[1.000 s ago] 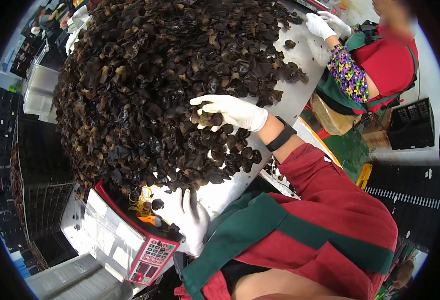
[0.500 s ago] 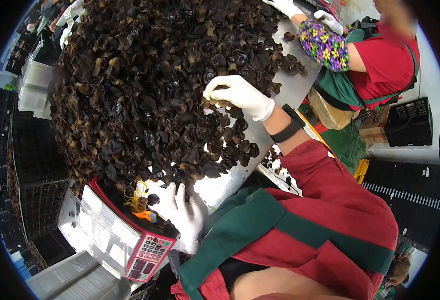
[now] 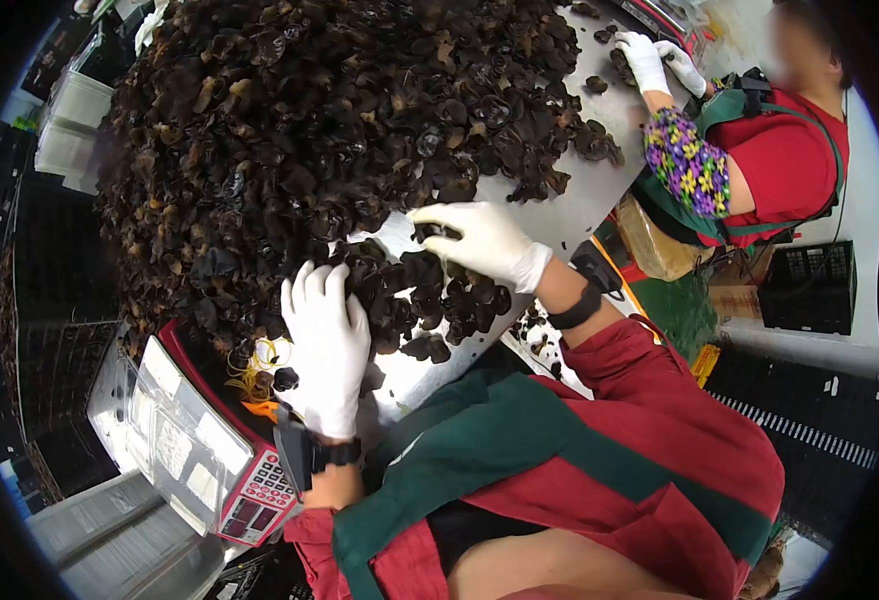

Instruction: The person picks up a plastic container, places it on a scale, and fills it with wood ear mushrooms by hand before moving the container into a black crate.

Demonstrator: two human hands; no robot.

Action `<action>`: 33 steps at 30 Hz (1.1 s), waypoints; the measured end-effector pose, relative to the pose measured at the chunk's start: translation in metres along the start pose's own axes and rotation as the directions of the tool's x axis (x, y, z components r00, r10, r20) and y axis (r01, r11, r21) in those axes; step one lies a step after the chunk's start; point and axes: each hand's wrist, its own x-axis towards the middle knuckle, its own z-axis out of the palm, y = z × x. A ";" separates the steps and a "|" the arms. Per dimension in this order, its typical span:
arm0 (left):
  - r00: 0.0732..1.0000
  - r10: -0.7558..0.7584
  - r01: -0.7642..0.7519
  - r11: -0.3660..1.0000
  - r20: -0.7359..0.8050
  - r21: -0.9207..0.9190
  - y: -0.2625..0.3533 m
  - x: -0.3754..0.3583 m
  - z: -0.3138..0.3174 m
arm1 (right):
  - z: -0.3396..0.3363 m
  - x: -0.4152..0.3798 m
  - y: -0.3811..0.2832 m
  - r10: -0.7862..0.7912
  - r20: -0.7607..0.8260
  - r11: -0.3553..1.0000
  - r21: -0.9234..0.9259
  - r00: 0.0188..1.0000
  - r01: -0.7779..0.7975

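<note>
A large heap of dark brown wood ear mushrooms (image 3: 290,150) covers much of the metal table (image 3: 600,190). My left hand (image 3: 328,345), in a white glove, lies palm down at the heap's near edge. Its fingers stretch forward and touch the mushrooms. My right hand (image 3: 485,240), also gloved, is to the right, with thumb and fingers curled round a dark wood ear mushroom (image 3: 430,231). Between and below the hands is a looser cluster of mushrooms (image 3: 425,305). The left palm's underside is hidden.
A red scale (image 3: 265,480) with a keypad stands at lower left, near yellow rubber bands (image 3: 257,368) and an orange-handled tool (image 3: 260,409). Across the table at upper right, a co-worker (image 3: 775,165) in white gloves handles mushrooms. Clear plastic containers (image 3: 125,530) sit lower left.
My left hand has moved forward from beside the scale onto the mushrooms. My right hand has come lower and nearer to me. The co-worker's hands have shifted right.
</note>
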 end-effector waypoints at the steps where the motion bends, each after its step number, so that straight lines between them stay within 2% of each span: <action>1: 1.000 -0.023 0.023 1.000 -0.017 0.000 0.001 -0.007 -0.004 | -0.009 -0.003 0.001 -0.002 -0.068 1.000 0.031 0.998 0.004; 3: 0.998 -0.058 0.058 0.998 -0.036 -0.007 0.001 -0.021 -0.010 | -0.033 -0.008 -0.006 0.151 -0.071 0.986 0.083 0.986 -0.145; 6: 0.993 -0.104 0.105 0.994 -0.051 0.024 -0.002 -0.040 -0.008 | -0.045 -0.008 0.002 0.298 -0.151 0.932 0.257 0.943 -0.254; 7: 0.994 -0.100 0.101 0.995 -0.050 0.024 -0.002 -0.045 -0.010 | -0.045 -0.006 0.003 0.300 -0.154 0.932 0.258 0.941 -0.255; 9: 0.991 -0.123 0.124 0.992 -0.049 0.018 -0.002 -0.049 -0.014 | -0.043 0.006 0.004 0.175 -0.217 0.984 -0.005 0.960 -0.181; 11: 0.991 -0.122 0.123 0.992 -0.063 0.013 -0.005 -0.053 -0.013 | -0.034 0.019 -0.002 0.005 -0.215 0.988 -0.148 0.977 -0.038; 13: 0.979 -0.167 0.161 0.985 -0.114 -0.060 -0.009 -0.058 -0.013 | -0.012 0.034 0.014 -0.127 -0.149 0.902 -0.428 0.981 0.052; 14: 0.970 -0.196 0.185 0.979 -0.143 -0.091 -0.007 -0.057 -0.015 | -0.005 0.042 0.020 -0.094 -0.080 0.895 -0.443 0.992 0.049; 15: 0.969 -0.199 0.189 0.978 -0.143 -0.084 -0.010 -0.058 -0.017 | -0.002 0.044 0.023 -0.097 -0.077 0.898 -0.437 0.992 0.054; 17: 0.962 -0.233 0.210 0.964 -0.141 -0.162 -0.016 -0.059 -0.018 | -0.009 0.052 0.013 0.023 0.033 0.890 -0.456 0.999 -0.006; 19: 0.958 -0.236 0.209 0.964 -0.161 -0.167 -0.016 -0.060 -0.021 | -0.013 0.051 0.005 0.042 0.049 0.906 -0.424 0.998 -0.017; 21: 0.956 -0.250 0.222 0.959 -0.151 -0.178 -0.015 -0.061 -0.023 | -0.012 0.047 0.000 -0.010 -0.061 0.921 -0.389 0.998 -0.014; 26: 0.963 -0.234 0.204 0.957 -0.130 -0.207 -0.013 -0.058 -0.024 | 0.008 0.056 -0.007 -0.121 -0.082 0.916 -0.392 0.989 0.080; 27: 0.966 -0.232 0.204 0.956 -0.118 -0.211 -0.013 -0.058 -0.024 | 0.012 0.060 -0.005 -0.122 -0.078 0.918 -0.388 0.989 0.083; 29: 0.966 -0.234 0.209 0.957 -0.108 -0.200 -0.012 -0.060 -0.026 | 0.016 0.067 -0.006 -0.114 0.029 0.903 -0.413 0.993 0.116; 30: 0.967 -0.233 0.211 0.958 -0.099 -0.193 -0.012 -0.061 -0.026 | 0.014 0.067 -0.008 -0.099 -0.021 0.931 -0.356 0.995 0.085; 31: 0.968 -0.233 0.214 0.959 -0.090 -0.187 -0.012 -0.063 -0.027 | 0.012 0.067 -0.012 -0.075 -0.093 0.974 -0.219 0.993 0.054; 33: 0.970 -0.229 0.212 0.960 -0.075 -0.185 -0.015 -0.068 -0.027 | -0.001 0.063 -0.019 0.025 -0.123 0.993 0.116 0.992 -0.011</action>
